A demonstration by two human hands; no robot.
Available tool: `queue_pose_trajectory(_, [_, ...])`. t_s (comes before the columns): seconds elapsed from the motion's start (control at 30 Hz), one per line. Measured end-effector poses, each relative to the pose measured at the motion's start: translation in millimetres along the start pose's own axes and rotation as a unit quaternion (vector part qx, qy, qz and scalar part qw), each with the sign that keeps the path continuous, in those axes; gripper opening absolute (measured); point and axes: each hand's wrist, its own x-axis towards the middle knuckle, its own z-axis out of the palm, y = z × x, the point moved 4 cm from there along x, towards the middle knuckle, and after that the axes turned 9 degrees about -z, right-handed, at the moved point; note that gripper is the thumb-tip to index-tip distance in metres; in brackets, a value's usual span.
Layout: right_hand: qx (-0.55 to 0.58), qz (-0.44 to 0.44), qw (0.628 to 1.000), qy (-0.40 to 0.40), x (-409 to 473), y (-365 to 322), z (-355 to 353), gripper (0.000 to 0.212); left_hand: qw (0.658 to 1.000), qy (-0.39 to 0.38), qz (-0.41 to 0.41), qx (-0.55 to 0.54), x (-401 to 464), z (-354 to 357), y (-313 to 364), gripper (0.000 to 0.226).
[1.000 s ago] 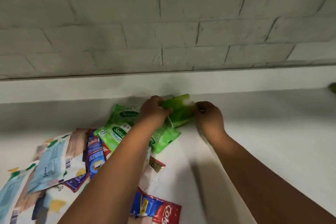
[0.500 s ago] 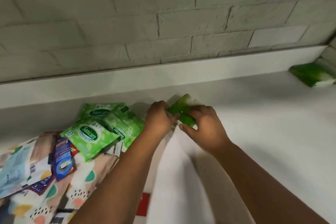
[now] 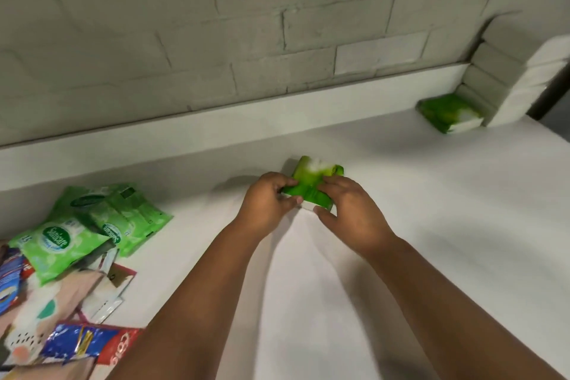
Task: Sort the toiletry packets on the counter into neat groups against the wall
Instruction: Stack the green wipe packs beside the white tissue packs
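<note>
While both my hands meet over the white desk (image 3: 431,225), my left hand (image 3: 268,205) and my right hand (image 3: 348,213) each clamp one side of a small stack of green plastic tissue packets (image 3: 311,182). Each grip is closed on the stack: fingers on top, thumbs at the near edge. The stack sits near the white ledge (image 3: 246,120) under the grey brick wall (image 3: 216,25). A second green packet stack (image 3: 448,112) rests in the far right corner against the wall. Loose green wipe packets (image 3: 92,225) and a red-and-blue toothpaste sachet (image 3: 92,345) lie mixed at left.
</note>
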Motion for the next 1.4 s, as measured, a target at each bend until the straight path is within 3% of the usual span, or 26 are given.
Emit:
queue_pose_trajectory(0.33, [-0.025,0.035,0.999,0.026,-44,103,-56,0.042,0.998,-0.030,0.047,0.032,6,107,70,0.043])
queue_pose_trajectory(0.83, [0.033,0.142,0.981,0.125,-86,201,-110,0.034,0.997,-0.059,0.030,-0.048,20,214,121,0.036])
queue_pose_trajectory(1.2, [0.020,0.095,0.967,0.237,-55,248,-151,0.032,0.986,-0.011,0.081,-0.142,66,246,169,0.031])
queue_pose_trajectory(1.4, [0.004,0.075,0.961,0.267,-15,283,-169,0.028,0.994,0.019,0.078,-0.079,109,257,195,0.030])
